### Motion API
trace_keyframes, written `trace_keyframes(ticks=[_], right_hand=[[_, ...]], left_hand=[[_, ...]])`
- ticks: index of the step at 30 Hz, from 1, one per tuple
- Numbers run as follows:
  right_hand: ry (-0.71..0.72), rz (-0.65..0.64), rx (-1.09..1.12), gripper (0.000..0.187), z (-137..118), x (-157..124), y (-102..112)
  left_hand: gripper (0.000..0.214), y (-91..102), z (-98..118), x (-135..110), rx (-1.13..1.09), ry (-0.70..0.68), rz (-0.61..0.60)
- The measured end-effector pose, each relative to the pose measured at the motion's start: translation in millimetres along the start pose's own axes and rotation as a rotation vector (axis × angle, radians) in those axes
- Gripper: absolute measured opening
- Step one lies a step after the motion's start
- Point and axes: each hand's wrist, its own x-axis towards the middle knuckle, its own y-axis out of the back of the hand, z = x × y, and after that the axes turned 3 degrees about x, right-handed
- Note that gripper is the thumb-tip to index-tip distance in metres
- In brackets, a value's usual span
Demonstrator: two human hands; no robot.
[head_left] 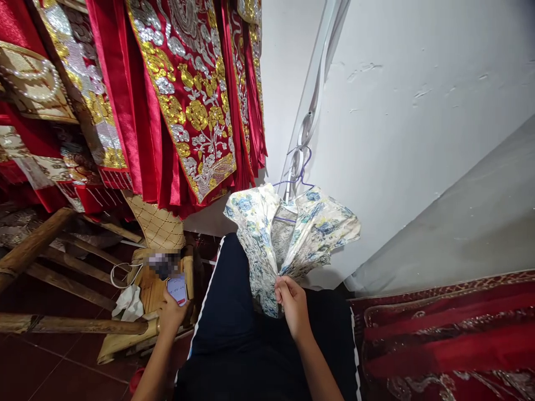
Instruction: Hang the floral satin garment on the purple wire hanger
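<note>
My right hand is closed on the bunched lower part of a white dress with a blue flower print. The dress hangs on a purple wire hanger in front of the white wall, just above my dark trousers. My left hand is down at my left side, its fingers wrapped round a phone with a lit screen and a red edge.
Red garments with gold and silver embroidery hang at the upper left. Wooden poles, a woven bag and a crumpled white cloth lie on the floor at left. Red embroidered fabric lies at the lower right.
</note>
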Motion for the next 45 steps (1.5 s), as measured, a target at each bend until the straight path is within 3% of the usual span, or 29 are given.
trace_keyframes(ticks=[3,6,9,12,14,16,18,20,22,25,28,32,35,38,42,45], right_hand=[[-0.008,0.005,0.000,0.039,-1,0,3],[0.002,-0.004,-0.019,0.038,-3,5,7],[0.005,-0.032,-0.025,0.037,-9,12,7],[-0.028,-0.061,-0.066,0.034,-16,16,4],[-0.036,-0.089,-0.109,0.032,-21,18,3],[-0.059,-0.154,-0.131,0.030,-28,22,6],[-0.103,-0.193,-0.113,0.028,-41,32,12],[-0.107,-0.112,-0.017,0.025,-64,50,17],[-0.049,0.056,0.138,0.022,-97,75,18],[0.061,0.090,0.259,0.021,-149,110,11],[0.204,0.108,0.312,0.018,-180,120,-2],[0.274,0.073,0.257,0.021,-172,103,-13],[0.253,0.054,0.160,0.025,-162,91,-12],[0.310,0.047,0.078,0.025,-164,91,-8],[0.350,0.064,-0.016,0.026,-150,106,-5],[0.298,0.080,-0.096,0.025,-115,110,-4]], left_hand=[[0.096,7.2,4,-7,-0.012,-0.015,0.023],[0.085,27.6,37,-28,-0.205,-0.168,0.104],[0.055,53.3,107,-69,-0.577,-0.549,0.050],[0.040,70.8,188,-117,-0.756,-0.956,-0.258],[0.029,73.9,228,-142,-0.818,-1.011,-0.330],[0.017,70.6,251,-156,-0.857,-1.001,-0.338],[0.011,63.0,259,-161,-0.865,-1.004,-0.304],[0.011,53.5,257,-161,-0.835,-1.036,-0.267],[0.016,44.5,251,-157,-0.788,-1.065,-0.257],[0.020,37.2,249,-146,-0.736,-1.085,-0.295],[0.023,48.0,265,-127,-0.711,-1.117,-0.342],[0.012,104.7,309,-111,-0.826,-1.180,-0.336],[0.035,162.3,339,-112,-1.148,-1.176,-0.122],[0.021,202.5,357,-116,-1.014,-1.290,0.025],[0.013,219.4,361,-117,-0.874,-1.351,0.115],[0.013,221.6,351,-101,-1.119,-1.129,0.133]])
